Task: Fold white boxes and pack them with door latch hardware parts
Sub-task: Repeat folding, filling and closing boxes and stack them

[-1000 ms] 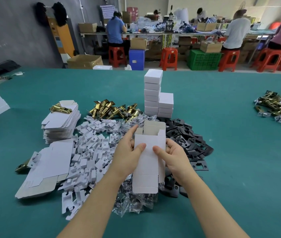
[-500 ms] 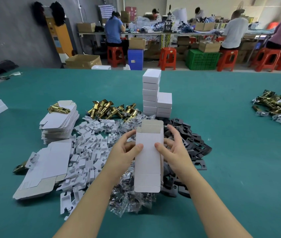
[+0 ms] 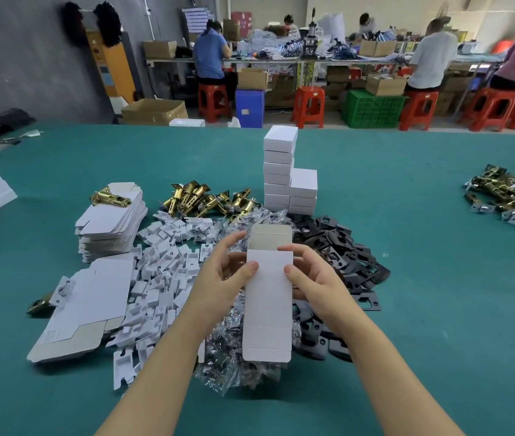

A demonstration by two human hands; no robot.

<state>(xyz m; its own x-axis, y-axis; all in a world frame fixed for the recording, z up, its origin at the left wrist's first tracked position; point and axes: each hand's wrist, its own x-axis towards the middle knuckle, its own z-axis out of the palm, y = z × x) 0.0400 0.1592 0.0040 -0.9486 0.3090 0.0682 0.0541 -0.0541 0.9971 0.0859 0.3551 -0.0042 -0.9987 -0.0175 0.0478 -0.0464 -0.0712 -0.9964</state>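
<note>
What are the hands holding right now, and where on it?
Both hands grip one white box blank by its long side edges near the upper end: left hand on the left edge, right hand on the right.

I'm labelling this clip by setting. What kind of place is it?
Most likely a small hardware packing workshop. Brass door latches lie in bulk on the green table beside stacked white boxes, both hands hold an unfolded box, and other workers sit at a cluttered bench behind.

White box (image 3: 268, 303) half-folded, upright above table, top flap open; brass latches (image 3: 206, 199) heaped behind.
</note>
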